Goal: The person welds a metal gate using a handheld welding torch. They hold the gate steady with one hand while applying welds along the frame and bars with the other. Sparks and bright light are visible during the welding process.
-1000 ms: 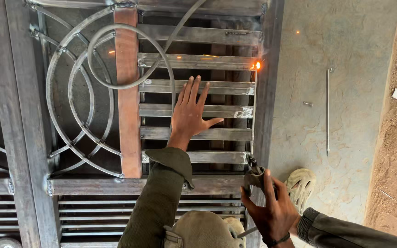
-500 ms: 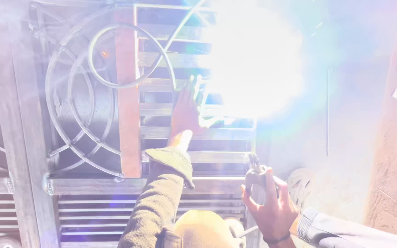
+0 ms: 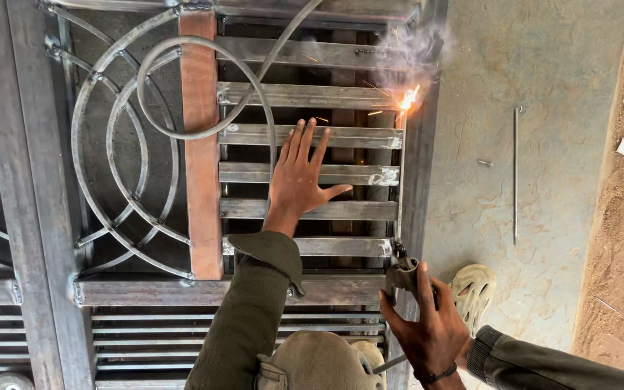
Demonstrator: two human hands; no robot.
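While the left hand (image 3: 299, 180) lies flat, fingers spread, on the horizontal slats (image 3: 310, 173) at frame centre, the right hand (image 3: 427, 328) at lower right clenches a welding electrode holder (image 3: 402, 271). Its thin rod (image 3: 400, 180) runs up to a spark (image 3: 407, 100) at upper right of the steel gate frame (image 3: 30, 180), smoke rising; a loose rod (image 3: 515, 173) lies on the concrete floor (image 3: 543, 72) at right.

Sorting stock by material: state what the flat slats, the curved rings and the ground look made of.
Flat slats: bare steel by the look, grey, dull sheen, weld blobs at the ends. Curved rings: likely bent steel strip, darker, unpainted. Ground: probably rough concrete, grey and mottled.
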